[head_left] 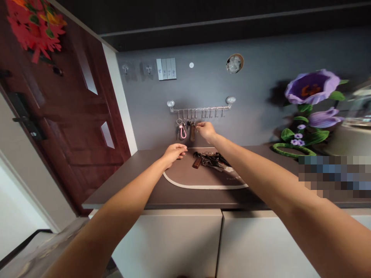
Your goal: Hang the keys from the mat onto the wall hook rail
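My right hand (206, 131) is raised to the clear hook rail (203, 109) on the grey wall, thumb and forefinger pinched at the ring of a brown strap-like keychain (192, 133). To its left, a pink loop keychain (182, 132) hangs by a metal ring, with dark keys between the two. Lower down, my left hand (174, 151) hovers over the left part of a brown mat (182, 179), fingers curled together and nothing seen in them. A heap of keys and keychains (210, 159) lies on the mat, a brown fob at its left.
Purple fabric flowers (313, 88) stand on the countertop (116, 185) at right, near a pale lamp-like object (348, 141). A dark shelf (203, 23) overhangs the wall. White cabinet doors (168, 239) are below. A red-brown door (69, 116) stands at left.
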Demonstrator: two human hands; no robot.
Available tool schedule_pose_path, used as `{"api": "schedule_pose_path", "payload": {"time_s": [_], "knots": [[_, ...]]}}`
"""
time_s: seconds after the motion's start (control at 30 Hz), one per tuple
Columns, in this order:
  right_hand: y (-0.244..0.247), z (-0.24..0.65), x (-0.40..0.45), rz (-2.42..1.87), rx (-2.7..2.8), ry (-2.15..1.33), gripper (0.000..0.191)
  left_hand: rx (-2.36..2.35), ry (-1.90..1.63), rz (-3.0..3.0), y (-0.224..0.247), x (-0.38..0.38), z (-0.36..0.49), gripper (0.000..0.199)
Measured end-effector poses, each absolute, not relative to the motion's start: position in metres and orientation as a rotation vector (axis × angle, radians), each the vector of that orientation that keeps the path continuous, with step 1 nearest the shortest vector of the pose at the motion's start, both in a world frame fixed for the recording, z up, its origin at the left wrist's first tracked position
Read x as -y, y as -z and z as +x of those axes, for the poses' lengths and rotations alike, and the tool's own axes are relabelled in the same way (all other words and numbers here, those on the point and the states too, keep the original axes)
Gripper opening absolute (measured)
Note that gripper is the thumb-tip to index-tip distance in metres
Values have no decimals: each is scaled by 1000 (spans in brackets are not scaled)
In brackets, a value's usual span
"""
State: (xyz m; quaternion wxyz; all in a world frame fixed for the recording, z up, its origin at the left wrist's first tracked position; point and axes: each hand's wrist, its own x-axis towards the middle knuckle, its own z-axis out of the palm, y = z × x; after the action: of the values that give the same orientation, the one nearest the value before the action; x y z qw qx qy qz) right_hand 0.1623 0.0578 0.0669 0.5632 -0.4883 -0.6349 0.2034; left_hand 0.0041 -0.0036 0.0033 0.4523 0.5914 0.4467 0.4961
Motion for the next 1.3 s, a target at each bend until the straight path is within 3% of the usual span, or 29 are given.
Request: {"api": "schedule_pose_path", "payload": {"time_s": [0.17, 0.33, 0.73, 1.13, 1.3], "knots": [[-62, 168, -34, -1089, 1446, -656, 13, -1206, -1125, 1610, -1, 2, 7, 24], [-51, 180, -13, -1051, 1464, -735, 13, -1286, -1055, 1809, -11, -5, 15, 18], [-12, 205, -3, -1128, 1585, -479, 24, -1332, -967, 2258, -8, -30, 47, 17], [-17, 200, 6, -1203, 1791, -218, 28, -1157, -776, 2724, 7, -38, 43, 18], [-15, 199, 6, -1237, 1847, -158, 31, -1260, -863, 2696, 7, -34, 42, 15]]}}
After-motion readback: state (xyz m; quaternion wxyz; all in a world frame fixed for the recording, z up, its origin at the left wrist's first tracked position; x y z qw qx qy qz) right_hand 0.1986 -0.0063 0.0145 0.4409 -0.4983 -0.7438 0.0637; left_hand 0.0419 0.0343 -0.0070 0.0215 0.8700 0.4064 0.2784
